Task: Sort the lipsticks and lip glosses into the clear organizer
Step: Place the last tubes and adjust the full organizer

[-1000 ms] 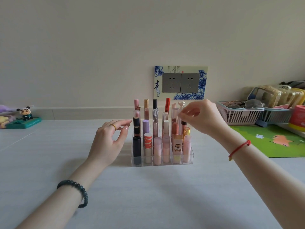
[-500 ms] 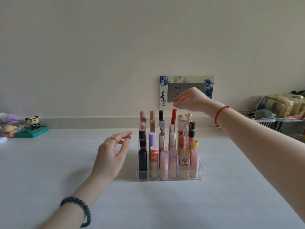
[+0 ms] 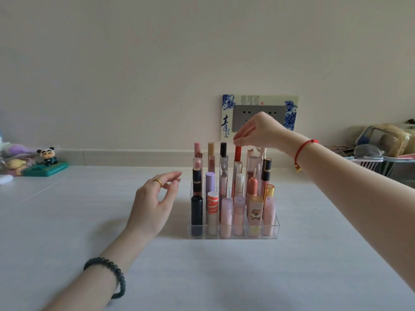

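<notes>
Red lip gloss (image 3: 237, 154) upright in back row of clear organizer (image 3: 245, 236); my right hand (image 3: 261, 131) pinches its cap from above. Seat straight down, no nudging neighbours (image 3: 223, 151). My left hand (image 3: 152, 205) loose, empty, beside organizer: brace wall
</notes>
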`<state>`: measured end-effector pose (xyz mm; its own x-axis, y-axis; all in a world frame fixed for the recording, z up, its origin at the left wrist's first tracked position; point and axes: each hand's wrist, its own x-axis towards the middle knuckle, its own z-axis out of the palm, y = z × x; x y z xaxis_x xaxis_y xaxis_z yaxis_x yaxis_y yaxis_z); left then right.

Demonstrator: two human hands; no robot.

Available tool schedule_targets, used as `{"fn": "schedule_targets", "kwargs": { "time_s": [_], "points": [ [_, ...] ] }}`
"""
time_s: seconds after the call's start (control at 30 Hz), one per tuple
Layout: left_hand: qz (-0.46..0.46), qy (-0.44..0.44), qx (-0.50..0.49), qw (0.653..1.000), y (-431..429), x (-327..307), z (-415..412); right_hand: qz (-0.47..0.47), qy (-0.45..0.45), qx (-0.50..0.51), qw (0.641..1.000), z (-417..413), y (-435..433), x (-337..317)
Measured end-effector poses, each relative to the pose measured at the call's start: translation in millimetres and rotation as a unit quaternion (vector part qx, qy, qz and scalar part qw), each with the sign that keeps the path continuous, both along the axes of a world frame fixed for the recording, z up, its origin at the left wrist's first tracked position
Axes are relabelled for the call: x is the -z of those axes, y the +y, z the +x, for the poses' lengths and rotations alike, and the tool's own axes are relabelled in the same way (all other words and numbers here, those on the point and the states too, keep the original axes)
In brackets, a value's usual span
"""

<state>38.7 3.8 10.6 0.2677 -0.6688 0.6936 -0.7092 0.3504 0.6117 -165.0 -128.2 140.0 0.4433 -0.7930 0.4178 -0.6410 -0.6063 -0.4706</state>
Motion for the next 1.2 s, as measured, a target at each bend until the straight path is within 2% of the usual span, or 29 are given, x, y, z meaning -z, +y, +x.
{"fn": "schedule_targets", "kwargs": {
  "time_s": [0.27,0.8,1.2],
  "points": [
    [0.001,-0.007,-0.001,1.000,0.4,0.2,-0.4,-0.009,0.021,-0.017,1.000,5.8,8.0,-1.2],
    [0.004,-0.010,-0.001,1.000,1.0,-0.6,-1.8,-0.021,-0.007,-0.010,1.000,1.7,8.3,1.6],
    [0.002,-0.015,0.000,1.000,0.5,0.2,-0.2,-0.024,0.004,-0.019,1.000,2.5,10.0,2.8]
  ]
}}
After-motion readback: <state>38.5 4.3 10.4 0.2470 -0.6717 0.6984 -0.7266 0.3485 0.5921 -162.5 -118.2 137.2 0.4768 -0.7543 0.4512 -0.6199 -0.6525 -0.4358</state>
